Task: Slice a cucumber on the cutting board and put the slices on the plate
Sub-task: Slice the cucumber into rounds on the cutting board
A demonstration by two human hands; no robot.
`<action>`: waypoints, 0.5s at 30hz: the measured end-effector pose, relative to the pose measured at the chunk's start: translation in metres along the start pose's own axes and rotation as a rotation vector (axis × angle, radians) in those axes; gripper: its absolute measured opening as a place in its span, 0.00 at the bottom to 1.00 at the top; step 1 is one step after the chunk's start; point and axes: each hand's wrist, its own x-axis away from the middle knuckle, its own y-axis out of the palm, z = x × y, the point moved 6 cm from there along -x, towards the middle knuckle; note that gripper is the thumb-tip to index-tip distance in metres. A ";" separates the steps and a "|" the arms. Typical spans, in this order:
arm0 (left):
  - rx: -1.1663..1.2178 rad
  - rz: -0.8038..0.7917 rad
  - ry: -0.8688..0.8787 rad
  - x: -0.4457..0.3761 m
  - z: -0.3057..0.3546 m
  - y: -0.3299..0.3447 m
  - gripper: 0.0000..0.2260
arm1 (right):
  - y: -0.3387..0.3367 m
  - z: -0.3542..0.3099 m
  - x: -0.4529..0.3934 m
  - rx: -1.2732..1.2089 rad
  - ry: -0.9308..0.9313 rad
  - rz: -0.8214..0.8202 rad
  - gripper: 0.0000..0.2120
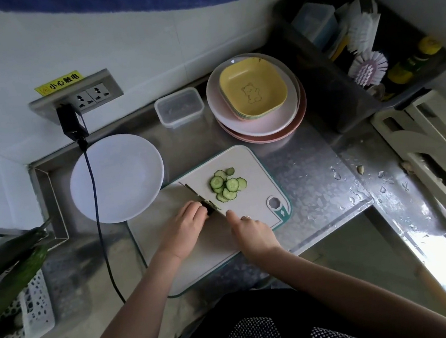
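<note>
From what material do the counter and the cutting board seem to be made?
Counter: probably stainless steel; grey, shiny, with reflections and water drops. Cutting board: likely plastic; smooth matte white with a teal rim and a moulded handle hole.

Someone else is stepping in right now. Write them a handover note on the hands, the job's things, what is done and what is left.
Left hand: curled over the cucumber stub, pinning it to the cutting board.
Right hand: holds the knife, blade at the stub's cut end.
Done: a pile of cucumber slices lies on the board just past the blade.
Left: finish the short stub, then move every slice to the white plate, which sits to the board's left and holds no slices yet.
</note>
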 end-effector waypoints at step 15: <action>0.033 -0.124 0.004 -0.025 0.007 -0.011 0.09 | -0.013 0.057 0.001 -1.130 0.319 0.071 0.13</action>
